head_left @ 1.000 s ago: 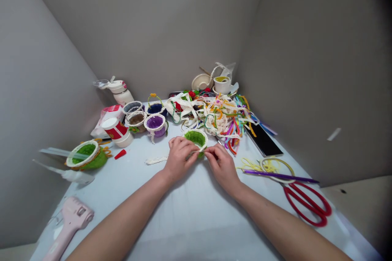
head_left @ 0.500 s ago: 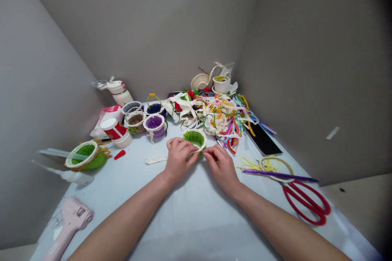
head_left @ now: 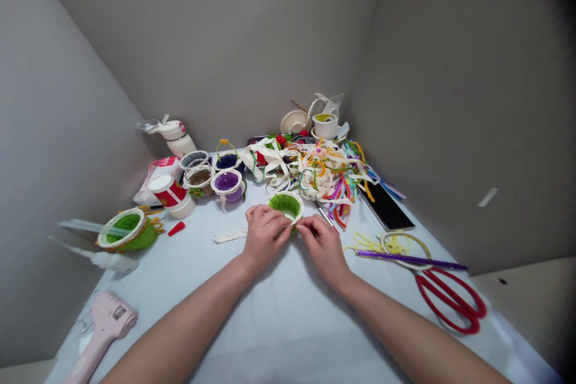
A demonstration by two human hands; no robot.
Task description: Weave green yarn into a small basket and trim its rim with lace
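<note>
A small green basket [head_left: 285, 204] with a white lace rim stands on the white table [head_left: 279, 312], just beyond my hands. My left hand [head_left: 263, 234] is curled against its near left side, fingers pinched at the lace trim. My right hand [head_left: 320, 240] meets it from the right, fingertips pinched on the same trim at the basket's near edge. Both sets of fingers are closed and nearly touch each other.
A heap of lace and coloured pipe cleaners [head_left: 315, 171] lies behind the basket. Several small baskets [head_left: 227, 183], a red cup [head_left: 168, 192] and a larger green basket [head_left: 126, 229] stand left. Red scissors [head_left: 450, 300], a black phone [head_left: 387, 207] and a purple stick [head_left: 409, 260] lie right. A pink glue gun [head_left: 101, 330] lies near left.
Both hands have stayed on the basket's near rim with only small finger shifts; the view drifted slightly.
</note>
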